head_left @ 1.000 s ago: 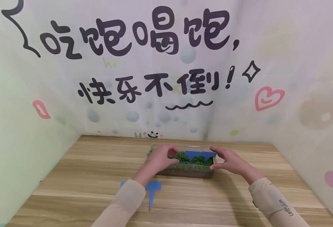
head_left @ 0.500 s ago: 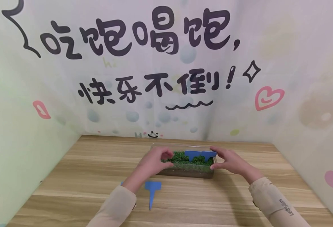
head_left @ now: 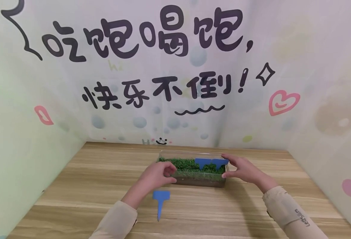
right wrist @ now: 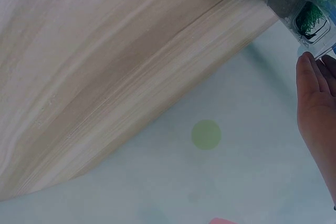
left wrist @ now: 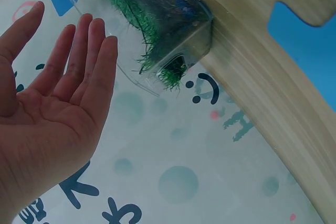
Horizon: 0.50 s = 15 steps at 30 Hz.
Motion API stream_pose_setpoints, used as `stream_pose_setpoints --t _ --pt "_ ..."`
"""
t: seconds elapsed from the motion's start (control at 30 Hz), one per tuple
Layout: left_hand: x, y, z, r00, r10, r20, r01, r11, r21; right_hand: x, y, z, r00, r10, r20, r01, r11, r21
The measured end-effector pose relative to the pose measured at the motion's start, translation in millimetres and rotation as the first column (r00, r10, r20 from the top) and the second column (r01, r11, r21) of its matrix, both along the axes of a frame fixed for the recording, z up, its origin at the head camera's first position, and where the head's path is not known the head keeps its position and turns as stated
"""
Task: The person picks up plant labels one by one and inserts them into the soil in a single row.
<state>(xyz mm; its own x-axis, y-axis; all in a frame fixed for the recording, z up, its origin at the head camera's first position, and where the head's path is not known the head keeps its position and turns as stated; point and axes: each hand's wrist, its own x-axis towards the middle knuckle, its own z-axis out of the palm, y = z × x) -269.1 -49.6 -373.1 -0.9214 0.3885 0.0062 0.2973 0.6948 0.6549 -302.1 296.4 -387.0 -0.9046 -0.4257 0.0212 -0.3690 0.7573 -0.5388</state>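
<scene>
A clear plastic box (head_left: 199, 181) holds green artificial grass (head_left: 184, 164) over a dark base. Two blue plant labels (head_left: 203, 162) stand side by side in the grass toward the right end. My right hand (head_left: 247, 170) holds that end, thumb at the front corner and fingers at the back corner. Off the box's left front corner, my left hand (head_left: 156, 174) hovers with loosely bent fingers and nothing in them. A loose blue T-shaped plant label (head_left: 161, 202) lies on the table, pointed end toward me. Another blue label (left wrist: 307, 51) shows in the left wrist view.
The wood-grain table (head_left: 211, 212) runs back to a printed fabric wall (head_left: 127, 127) with black characters and drawings. Similar fabric closes in both sides. The box stands near the table's back edge.
My left hand has drawn back from over the grass, moving left and toward me, uncovering the grass at the left end. The right hand and the box have stayed in place.
</scene>
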Motion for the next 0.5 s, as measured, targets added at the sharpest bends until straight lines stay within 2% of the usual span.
stream_pose_setpoints --t 0.5 --pt "6.5 -7.3 -8.7 0.998 -0.026 0.064 0.029 0.999 -0.046 0.7 0.7 0.4 1.000 0.005 -0.007 -0.005 1.000 -0.005"
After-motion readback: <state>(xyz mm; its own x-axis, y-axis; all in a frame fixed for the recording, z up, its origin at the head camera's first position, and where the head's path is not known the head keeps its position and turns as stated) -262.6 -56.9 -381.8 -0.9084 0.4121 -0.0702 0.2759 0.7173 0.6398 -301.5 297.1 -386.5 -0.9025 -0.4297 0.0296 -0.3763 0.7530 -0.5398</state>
